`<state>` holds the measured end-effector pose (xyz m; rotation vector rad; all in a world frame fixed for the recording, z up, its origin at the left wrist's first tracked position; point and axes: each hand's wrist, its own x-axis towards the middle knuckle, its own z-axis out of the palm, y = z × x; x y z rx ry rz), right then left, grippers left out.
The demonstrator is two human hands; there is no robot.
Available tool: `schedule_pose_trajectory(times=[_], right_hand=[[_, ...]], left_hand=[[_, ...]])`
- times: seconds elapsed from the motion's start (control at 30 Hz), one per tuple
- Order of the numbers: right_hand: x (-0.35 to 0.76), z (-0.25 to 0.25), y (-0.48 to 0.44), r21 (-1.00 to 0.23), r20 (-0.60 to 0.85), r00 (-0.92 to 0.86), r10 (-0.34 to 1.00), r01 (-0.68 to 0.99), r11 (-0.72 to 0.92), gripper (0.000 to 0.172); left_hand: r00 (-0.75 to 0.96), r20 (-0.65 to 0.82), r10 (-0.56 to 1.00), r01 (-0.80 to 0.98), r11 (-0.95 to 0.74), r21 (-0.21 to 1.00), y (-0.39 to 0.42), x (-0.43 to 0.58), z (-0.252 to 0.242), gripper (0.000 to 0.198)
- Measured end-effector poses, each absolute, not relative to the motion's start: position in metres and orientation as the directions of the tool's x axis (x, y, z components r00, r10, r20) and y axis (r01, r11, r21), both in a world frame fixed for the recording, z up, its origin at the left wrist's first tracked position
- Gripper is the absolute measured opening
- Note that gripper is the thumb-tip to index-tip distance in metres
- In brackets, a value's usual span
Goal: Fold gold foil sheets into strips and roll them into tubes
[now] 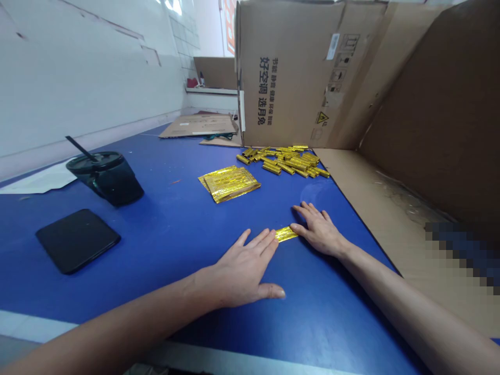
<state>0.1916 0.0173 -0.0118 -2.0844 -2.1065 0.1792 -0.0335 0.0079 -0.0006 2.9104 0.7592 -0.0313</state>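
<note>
My left hand (244,268) lies flat on the blue table (172,229), fingers stretched out, its fingertips touching the left end of a small gold foil roll (286,234). My right hand (318,229) lies flat too, fingers spread, with its thumb against the roll's right end. Farther back lies a stack of flat gold foil sheets (229,184). Beyond it is a pile of several finished gold rolls (287,160).
A dark cup with a straw (105,177) and a black phone (77,239) sit at the left. A large cardboard box (297,73) stands at the back, with cardboard sheets (394,208) along the right. White paper (42,179) lies by the wall.
</note>
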Motion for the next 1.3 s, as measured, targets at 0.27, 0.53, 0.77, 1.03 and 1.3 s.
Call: schedule_pose_trajectory(times=[0.27,0.53,0.77,1.03,1.3], right_hand=[[0.191,-0.015,0.018,-0.213,0.049,0.001,0.999,0.977,0.009,0.058],[0.192,-0.017,0.018,-0.205,0.065,-0.002,0.998,0.979,0.015,0.061],[0.193,-0.016,0.019,-0.228,0.057,-0.004,0.998,0.973,0.017,0.059],[0.193,-0.019,0.018,-0.208,0.079,0.006,0.997,0.978,0.011,0.060],[0.189,-0.019,0.018,-0.187,0.108,0.019,0.994,0.982,0.001,0.058]], left_hand=[[0.879,-0.058,0.474,0.477,-0.874,0.094,0.010,-0.025,0.008,0.083],[0.865,-0.051,0.499,0.501,-0.859,0.107,0.018,0.004,0.002,0.086],[0.857,-0.103,0.506,0.515,-0.851,0.107,0.008,-0.032,0.004,0.085],[0.862,-0.051,0.504,0.507,-0.852,0.131,0.014,-0.035,0.002,0.078],[0.847,-0.074,0.527,0.532,-0.834,0.145,0.032,-0.024,0.013,0.072]])
